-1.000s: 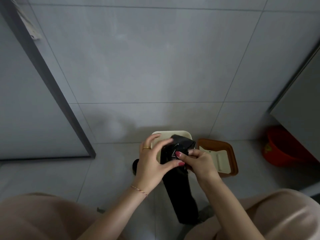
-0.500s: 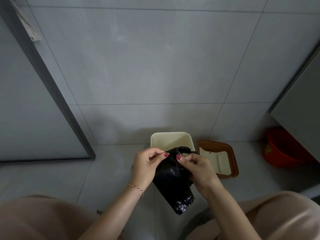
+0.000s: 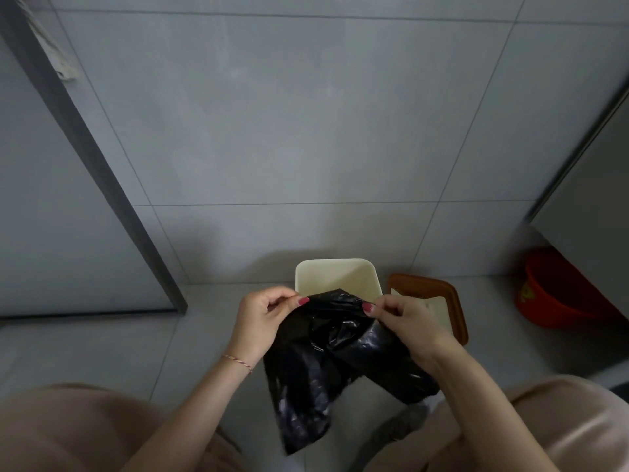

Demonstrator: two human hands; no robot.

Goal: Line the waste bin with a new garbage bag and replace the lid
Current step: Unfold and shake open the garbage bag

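Garbage bag [image 3: 326,356], black, pinched at its top edge by left hand [image 3: 262,321] and right hand [image 3: 405,325], low centre frame, apparently to spread its mouth; cream waste bin [image 3: 335,272] open just beyond, lid [image 3: 442,301] set aside right.

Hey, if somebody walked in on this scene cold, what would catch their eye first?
The black garbage bag at centre, pinched at its top edge between the left hand and the right hand and hanging crumpled below them. Just behind it stands the open cream waste bin, with its brown-rimmed lid lying on the floor to its right. At the far right, a bright orange bucket stands out against the grey tiles.
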